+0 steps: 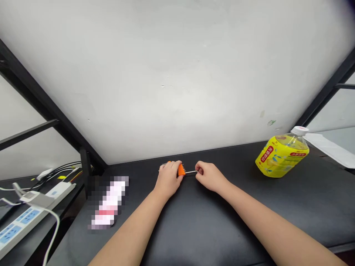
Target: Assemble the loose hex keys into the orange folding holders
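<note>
My left hand [168,178] is closed around a small orange object [181,169] with fine bristles or pins along its top, near the back edge of the black table [199,221]. A thin metal pin [190,172] sticks out of the orange object toward the right. My right hand [208,176] pinches the right end of that pin. Both hands rest on the table close to the white wall. What the orange object is exactly, I cannot make out.
A yellow-labelled bottle [283,156] with a white cap stands at the right. A blurred pink and white patch [108,203] lies to the left. White power strips [24,216] and cables sit on a lower surface at the far left. Black frame bars [41,107] rise at both sides.
</note>
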Demonstrator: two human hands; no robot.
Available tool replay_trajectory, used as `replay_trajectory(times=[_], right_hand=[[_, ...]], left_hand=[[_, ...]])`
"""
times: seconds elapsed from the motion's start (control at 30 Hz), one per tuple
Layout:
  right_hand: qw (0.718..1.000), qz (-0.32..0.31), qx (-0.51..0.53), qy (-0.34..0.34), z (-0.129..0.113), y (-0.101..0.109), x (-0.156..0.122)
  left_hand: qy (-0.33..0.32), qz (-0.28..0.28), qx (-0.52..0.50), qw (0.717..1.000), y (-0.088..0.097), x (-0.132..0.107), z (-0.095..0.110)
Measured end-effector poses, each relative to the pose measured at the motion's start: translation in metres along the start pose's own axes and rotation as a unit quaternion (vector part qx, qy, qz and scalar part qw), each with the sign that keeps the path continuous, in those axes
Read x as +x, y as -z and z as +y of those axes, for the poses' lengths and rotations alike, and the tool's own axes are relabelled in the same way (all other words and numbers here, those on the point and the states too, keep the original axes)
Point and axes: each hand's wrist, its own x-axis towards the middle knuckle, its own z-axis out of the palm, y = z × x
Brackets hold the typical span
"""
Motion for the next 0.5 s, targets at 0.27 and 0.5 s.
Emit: replay_trajectory(times=[0.27,0.5], right_hand=[[0.993,-0.027,-0.098,-0.060,0.015,0.018,0.000],[0.992,0.017,0.060,0.114,0.003,0.005,-0.001]], left_hand=[[0.003,0.016,-0.013,1.000,0.003,0.001,-0.005],[-0.031,0.049,-0.097,0.994,0.000,-0.003,0.006]])
